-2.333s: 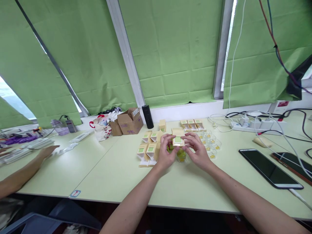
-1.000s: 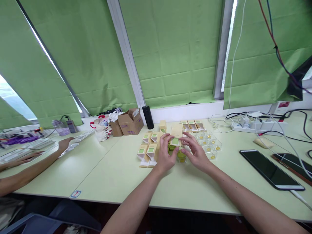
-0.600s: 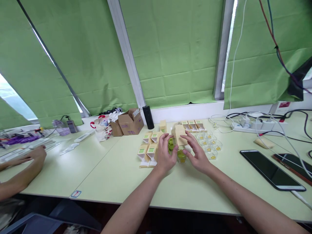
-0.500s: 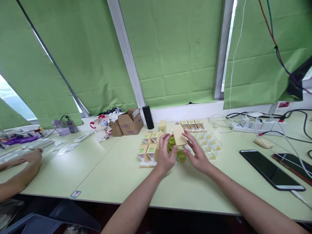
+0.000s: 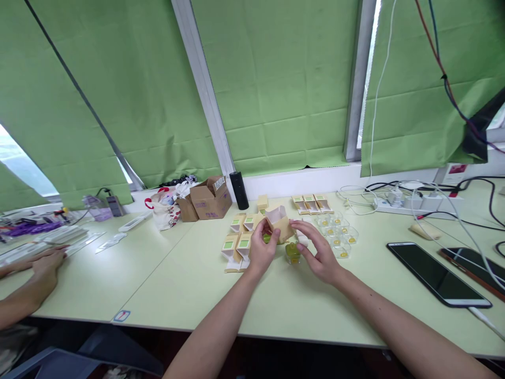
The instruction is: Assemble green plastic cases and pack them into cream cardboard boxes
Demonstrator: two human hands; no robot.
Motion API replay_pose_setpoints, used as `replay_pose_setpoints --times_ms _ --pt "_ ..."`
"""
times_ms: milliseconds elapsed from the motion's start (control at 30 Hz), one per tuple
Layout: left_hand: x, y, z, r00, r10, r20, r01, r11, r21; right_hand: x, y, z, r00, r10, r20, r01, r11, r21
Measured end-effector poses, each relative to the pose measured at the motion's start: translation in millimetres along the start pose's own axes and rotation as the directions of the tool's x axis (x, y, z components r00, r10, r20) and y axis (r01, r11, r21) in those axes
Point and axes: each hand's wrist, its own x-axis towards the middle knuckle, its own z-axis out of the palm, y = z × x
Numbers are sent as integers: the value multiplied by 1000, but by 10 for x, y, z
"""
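A small kraft cardboard box (image 5: 282, 229) is tilted with its white-lined opening turned up, just above the table. My left hand (image 5: 263, 249) is closed on its left side, thumb in front. The fingers of my right hand (image 5: 320, 256) are bent at its right edge, touching it; a small white piece (image 5: 303, 238) shows by that thumb. Below the box, between my hands, stands a green translucent figure (image 5: 292, 252) in a clear base. More green shows partly hidden behind my left fingers. Several similar boxes with green labels (image 5: 236, 246) lie left of my left hand.
Clear cups with yellow centres (image 5: 337, 235) are grouped to the right. Three more boxes (image 5: 311, 204) sit behind. Further right are phones (image 5: 437, 275) and a power strip (image 5: 418, 205). An open carton (image 5: 212, 198) and a black cylinder (image 5: 239, 190) stand behind. Another person's hand (image 5: 49, 263) rests at left.
The box has tipped and moved slightly left, so its open, white-lined end now shows instead of a flat brown panel. My hands shifted with it. The other person's hand moved slightly.
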Motion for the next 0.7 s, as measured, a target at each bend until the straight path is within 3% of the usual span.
replay_pose_setpoints --times_ms 100,200,300,567,700 --pt "51 -8 -66 1000 -11 17 12 998 -57 14 57 -15 999 33 -36 -37 993 -116" --pt "96 12 -156 998 -10 66 16 996 -85 26 108 -40 990 106 91 -71 943 -325" --pt "120 39 -236 991 -42 128 54 994 -90 33 124 -54 950 217 225 -81 866 -493" --pt "78 76 -370 969 -75 237 78 997 -4 115 105 -216 893 286 348 -19 795 -606" --pt "24 78 -409 952 -33 305 -1 994 112 159 109 -329 880 316 355 -24 776 -630"
